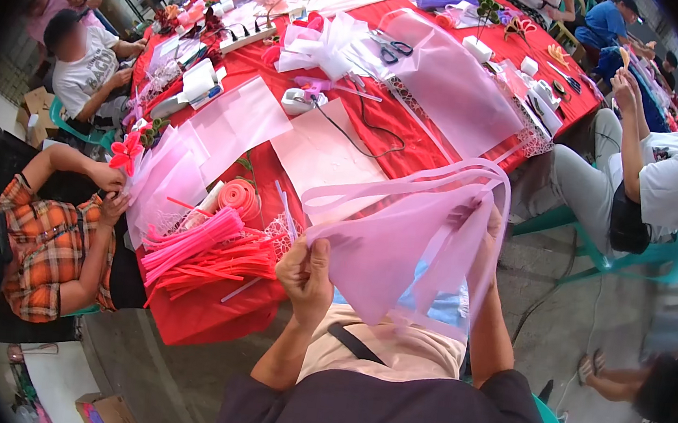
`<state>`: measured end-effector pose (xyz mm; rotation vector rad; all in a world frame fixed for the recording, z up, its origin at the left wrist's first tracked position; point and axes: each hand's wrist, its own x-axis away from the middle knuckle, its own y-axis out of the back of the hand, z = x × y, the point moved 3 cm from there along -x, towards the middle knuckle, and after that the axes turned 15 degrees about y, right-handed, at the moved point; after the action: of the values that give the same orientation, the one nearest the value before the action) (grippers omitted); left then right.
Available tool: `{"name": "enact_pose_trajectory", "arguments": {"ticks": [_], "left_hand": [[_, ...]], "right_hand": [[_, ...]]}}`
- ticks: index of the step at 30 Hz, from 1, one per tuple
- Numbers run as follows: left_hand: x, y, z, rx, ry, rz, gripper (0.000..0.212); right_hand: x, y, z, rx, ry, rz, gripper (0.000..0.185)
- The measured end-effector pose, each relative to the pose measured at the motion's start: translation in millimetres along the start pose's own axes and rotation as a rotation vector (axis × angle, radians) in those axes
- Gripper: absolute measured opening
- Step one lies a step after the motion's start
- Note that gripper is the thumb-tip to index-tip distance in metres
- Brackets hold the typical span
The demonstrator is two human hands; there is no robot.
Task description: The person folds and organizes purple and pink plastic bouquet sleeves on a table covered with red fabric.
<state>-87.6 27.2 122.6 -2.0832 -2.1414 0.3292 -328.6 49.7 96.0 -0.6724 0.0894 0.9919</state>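
Observation:
A folded pink translucent wrapping sheet [389, 259] is stretched between my hands above my lap. My left hand [308, 276] pinches its left corner between thumb and fingers. At the opposite side my right hand [488, 238] grips the gathered folds, its fingers partly hidden behind the sheet. Loose strip-like edges of the sheet loop over the top and hang beside my right hand. Left of my left hand lie bundles of pink pipe cleaners [188, 249] and red pipe cleaners [217, 270]. A coral ribbon roll [238, 200] stands just behind them.
Flat pink sheets [243, 126] cover parts of the red tablecloth [212, 321]. A pink glue gun [314, 87] trails a black cord. Scissors [391, 48], a power strip [248, 39] and a tape dispenser [543, 96] lie farther back. A person in plaid [61, 240] works at left.

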Motion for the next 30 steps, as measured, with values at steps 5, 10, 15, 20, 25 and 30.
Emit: {"name": "enact_pose_trajectory", "arguments": {"ticks": [5,10,15,20,25,30], "left_hand": [[0.7,1.2,16.1,0.077,0.081,0.037,0.017],[4.6,-5.5,16.3,0.104,0.136,0.029,0.015],[4.2,-6.7,23.6,0.096,0.159,-0.017,0.014],[-4.0,-12.9,30.5,0.149,0.182,-0.078,0.014],[-6.5,-10.1,36.5,0.218,0.198,-0.091,0.014],[-1.2,-6.5,28.4,0.1,0.093,-0.112,0.009]], "right_hand": [[-2.1,-0.1,0.8,-0.009,0.08,-0.007,0.02],[-2.9,-2.6,4.1,0.104,0.136,-0.088,0.017],[0.8,-6.4,7.5,0.177,0.135,-0.141,0.016],[5.9,-10.8,7.9,0.252,0.149,-0.179,0.016],[6.7,-20.3,12.6,0.307,0.143,-0.117,0.015],[4.1,-17.8,14.8,0.192,0.087,-0.026,0.018]]}}
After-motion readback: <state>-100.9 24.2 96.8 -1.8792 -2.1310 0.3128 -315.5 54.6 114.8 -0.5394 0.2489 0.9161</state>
